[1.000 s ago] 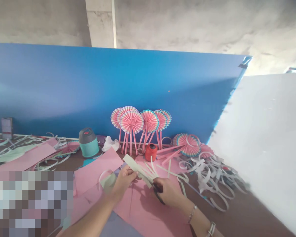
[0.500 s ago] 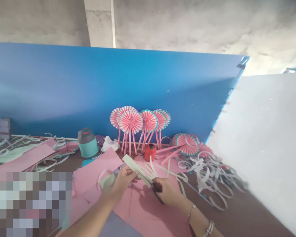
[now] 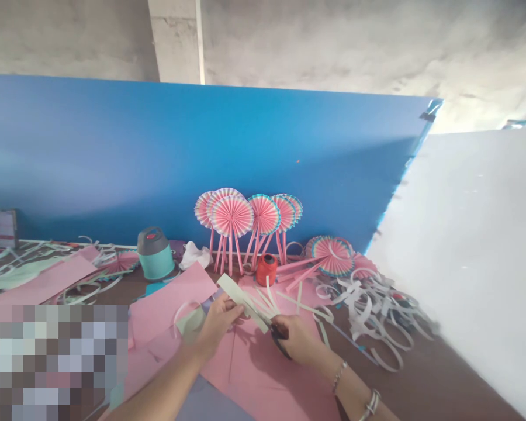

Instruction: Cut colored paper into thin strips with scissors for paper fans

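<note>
A pale green paper strip (image 3: 231, 287) is pinched in my left hand (image 3: 222, 316), slanting down to the right. Round the dark handles of a pair of scissors (image 3: 281, 346) my right hand (image 3: 301, 340) is closed, with the blades at the strip's lower right part. Both hands are over a pink paper sheet (image 3: 263, 380). Several narrow cut strips (image 3: 268, 299) fan out just beyond the hands. How far apart the blades are is hard to see.
Pink folded-paper fans (image 3: 232, 216) on sticks stand against the blue panel (image 3: 245, 134). A red spool (image 3: 267, 270) and a teal, grey-topped container (image 3: 156, 254) are on the table. Curled white paper scraps (image 3: 368, 310) heap at the right; more pink sheets (image 3: 170, 304) lie left.
Hardly anything differs. Both hands, the strip and the scissors keep almost the same place, and the view has shifted very slightly.
</note>
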Available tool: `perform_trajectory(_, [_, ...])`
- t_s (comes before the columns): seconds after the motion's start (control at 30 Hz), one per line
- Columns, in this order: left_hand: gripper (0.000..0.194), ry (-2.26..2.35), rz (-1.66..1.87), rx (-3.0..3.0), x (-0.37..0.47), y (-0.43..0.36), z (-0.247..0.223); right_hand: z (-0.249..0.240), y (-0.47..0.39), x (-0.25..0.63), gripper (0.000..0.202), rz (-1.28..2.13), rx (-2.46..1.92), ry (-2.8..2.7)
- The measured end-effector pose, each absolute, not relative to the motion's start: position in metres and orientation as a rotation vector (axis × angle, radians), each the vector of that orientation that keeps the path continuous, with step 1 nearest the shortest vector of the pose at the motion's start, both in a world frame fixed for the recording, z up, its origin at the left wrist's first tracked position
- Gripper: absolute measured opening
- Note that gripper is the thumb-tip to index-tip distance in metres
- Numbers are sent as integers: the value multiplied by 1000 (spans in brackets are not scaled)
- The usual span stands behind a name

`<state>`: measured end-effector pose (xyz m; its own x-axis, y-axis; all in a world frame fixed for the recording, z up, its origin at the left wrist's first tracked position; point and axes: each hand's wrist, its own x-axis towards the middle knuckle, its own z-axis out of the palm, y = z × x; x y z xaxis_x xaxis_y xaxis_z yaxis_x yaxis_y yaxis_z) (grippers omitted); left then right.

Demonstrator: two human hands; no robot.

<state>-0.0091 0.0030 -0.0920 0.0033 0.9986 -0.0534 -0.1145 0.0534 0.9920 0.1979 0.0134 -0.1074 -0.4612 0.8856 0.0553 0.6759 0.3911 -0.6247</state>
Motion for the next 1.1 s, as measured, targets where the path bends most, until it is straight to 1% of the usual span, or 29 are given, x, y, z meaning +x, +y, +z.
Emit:
perform_trajectory(0.23, [33, 1196, 1180, 1085, -11, 3, -92, -102, 12, 198, 10, 748, -1387, -2281])
perform_trajectory(0.43, [30, 1146, 1222, 1090, -10, 4, -93, -102, 12, 198, 17, 801, -1417, -2260])
perform_trajectory(0.6, [29, 1152, 1200, 1090, -10, 4, -95, -101, 12, 198, 20, 782, -1439, -2270])
perform_trajectory(0.93, [38, 1220, 1154, 1055, -14, 7, -103, -93, 10, 197, 19, 778, -1443, -2273])
perform_trajectory(1.1, [37, 1170, 1184, 1018, -14, 8, -103, -94, 9, 196, 15, 681, -1424, -2297])
